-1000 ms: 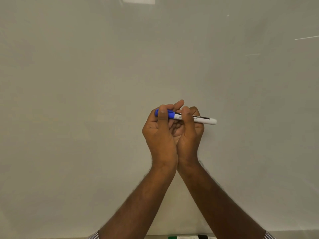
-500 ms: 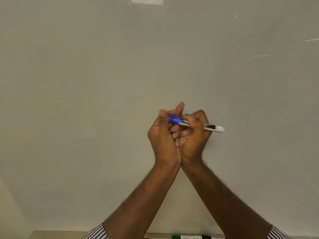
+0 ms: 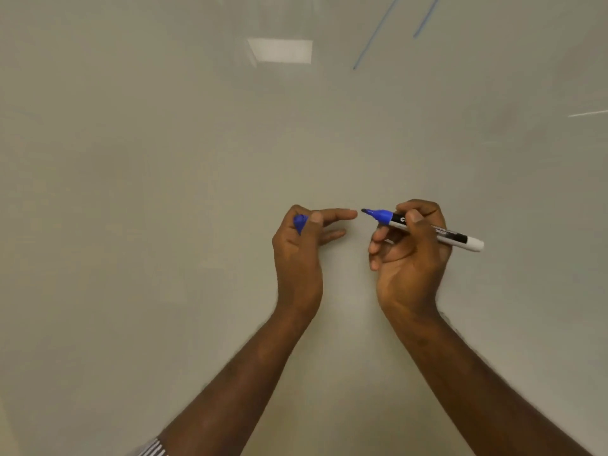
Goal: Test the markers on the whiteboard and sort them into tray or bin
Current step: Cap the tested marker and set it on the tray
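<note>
A whiteboard (image 3: 164, 192) fills the view. My right hand (image 3: 408, 255) grips a blue marker (image 3: 454, 234) by its white barrel, uncapped, tip pointing left toward my other hand. My left hand (image 3: 299, 255) holds the blue cap (image 3: 300, 222) between thumb and palm, with the index and another finger stretched out to the right. A small gap separates the marker tip from my left fingertips. Both hands are in front of the board's lower middle.
Two thin blue lines (image 3: 375, 34) slant across the board at the top right. A ceiling light reflection (image 3: 279, 51) shows near the top centre. A faint white streak (image 3: 589, 113) lies at the right edge.
The hands were together on the capped marker; now they have pulled apart, the cap off in my left hand and the marker in my right. The view has tilted up.
</note>
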`<control>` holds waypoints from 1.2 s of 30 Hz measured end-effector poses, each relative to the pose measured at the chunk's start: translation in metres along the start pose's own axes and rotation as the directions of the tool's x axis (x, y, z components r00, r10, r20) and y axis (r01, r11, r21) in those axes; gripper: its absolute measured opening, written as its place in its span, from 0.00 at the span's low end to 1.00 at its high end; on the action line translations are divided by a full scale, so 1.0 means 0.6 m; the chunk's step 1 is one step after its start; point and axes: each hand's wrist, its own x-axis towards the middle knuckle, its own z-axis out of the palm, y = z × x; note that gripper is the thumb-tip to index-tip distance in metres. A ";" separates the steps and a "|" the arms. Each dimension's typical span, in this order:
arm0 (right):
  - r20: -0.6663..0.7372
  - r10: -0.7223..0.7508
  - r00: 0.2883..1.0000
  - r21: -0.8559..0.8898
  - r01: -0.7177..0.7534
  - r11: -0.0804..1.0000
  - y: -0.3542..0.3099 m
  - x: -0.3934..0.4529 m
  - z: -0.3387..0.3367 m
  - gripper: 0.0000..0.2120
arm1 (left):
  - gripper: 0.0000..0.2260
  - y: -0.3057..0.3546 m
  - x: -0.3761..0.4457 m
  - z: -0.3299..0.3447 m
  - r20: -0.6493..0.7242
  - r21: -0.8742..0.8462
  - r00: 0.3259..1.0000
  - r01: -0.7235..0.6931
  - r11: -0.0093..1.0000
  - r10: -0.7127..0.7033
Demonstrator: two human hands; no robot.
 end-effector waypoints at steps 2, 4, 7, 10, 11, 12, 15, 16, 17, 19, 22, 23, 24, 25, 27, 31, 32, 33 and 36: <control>0.009 -0.025 1.000 -0.013 0.025 1.000 -0.019 0.031 0.005 0.05 | 0.09 0.009 0.028 -0.009 0.130 0.160 0.981 -0.166 0.973 0.146; 0.020 -0.062 0.998 -0.023 0.062 0.998 -0.038 0.063 0.013 0.04 | 0.07 0.024 0.061 -0.015 0.251 0.273 0.929 -0.336 0.901 0.271; 0.058 -0.106 0.993 -0.034 0.109 0.994 -0.065 0.106 0.030 0.04 | 0.11 0.055 0.114 -0.015 0.389 0.374 0.817 -0.563 0.737 0.426; 0.119 -0.156 0.980 -0.056 0.164 0.985 -0.089 0.150 0.051 0.03 | 0.12 0.090 0.171 -0.005 0.518 0.449 0.676 -0.737 0.505 0.525; 0.141 -0.176 0.974 -0.068 0.187 0.980 -0.097 0.165 0.059 0.03 | 0.12 0.104 0.189 -0.002 0.547 0.465 0.641 -0.767 0.442 0.538; 0.162 -0.197 0.967 -0.082 0.212 0.974 -0.105 0.181 0.067 0.03 | 0.13 0.119 0.208 0.002 0.568 0.480 0.613 -0.789 0.384 0.550; 0.230 -0.257 0.939 -0.145 0.294 0.945 -0.131 0.232 0.089 0.03 | 0.16 0.156 0.269 0.010 0.604 0.529 0.554 -0.816 0.232 0.573; 0.253 -0.274 0.928 -0.174 0.322 0.931 -0.140 0.248 0.097 0.03 | 0.17 0.168 0.288 0.013 0.606 0.549 0.550 -0.812 0.198 0.574; 0.278 -0.289 0.916 -0.206 0.351 0.914 -0.148 0.263 0.106 0.02 | 0.17 0.179 0.307 0.016 0.602 0.565 0.551 -0.806 0.180 0.579; 0.334 -0.316 0.888 -0.261 0.409 0.874 -0.165 0.291 0.124 0.02 | 0.18 0.200 0.342 0.023 0.575 0.576 0.552 -0.797 0.180 0.603; 0.408 -0.364 0.837 -0.326 0.506 0.798 -0.187 0.328 0.152 0.05 | 0.20 0.229 0.392 0.032 0.540 0.610 0.567 -0.773 0.175 0.622; 0.433 -0.385 0.815 -0.347 0.545 0.764 -0.194 0.339 0.160 0.08 | 0.21 0.238 0.408 0.034 0.541 0.635 0.574 -0.758 0.150 0.614; 0.457 -0.405 0.792 -0.366 0.582 0.726 -0.200 0.351 0.169 0.10 | 0.21 0.245 0.423 0.035 0.549 0.664 0.581 -0.740 0.108 0.601; 0.479 -0.421 0.770 -0.384 0.615 0.688 -0.205 0.362 0.177 0.12 | 0.22 0.249 0.436 0.035 0.563 0.694 0.586 -0.718 0.051 0.583; 0.501 -0.448 0.740 -0.425 0.662 0.618 -0.212 0.381 0.191 0.11 | 0.24 0.251 0.460 0.033 0.588 0.740 0.603 -0.670 -0.059 0.538; 0.494 -0.548 0.675 -0.451 0.738 0.502 -0.209 0.406 0.208 0.05 | 0.27 0.243 0.483 0.025 0.591 0.782 0.648 -0.605 -0.147 0.481; 0.484 -0.574 0.660 -0.462 0.750 0.474 -0.206 0.411 0.210 0.03 | 0.28 0.241 0.485 0.024 0.594 0.783 0.646 -0.600 -0.162 0.478; 0.470 -0.593 0.654 -0.481 0.753 0.449 -0.203 0.417 0.211 0.02 | 0.28 0.239 0.485 0.023 0.597 0.783 0.644 -0.597 -0.173 0.480; 0.404 -0.630 0.663 -0.527 0.732 0.432 -0.197 0.433 0.216 0.04 | 0.28 0.238 0.486 0.022 0.598 0.782 0.638 -0.596 -0.181 0.485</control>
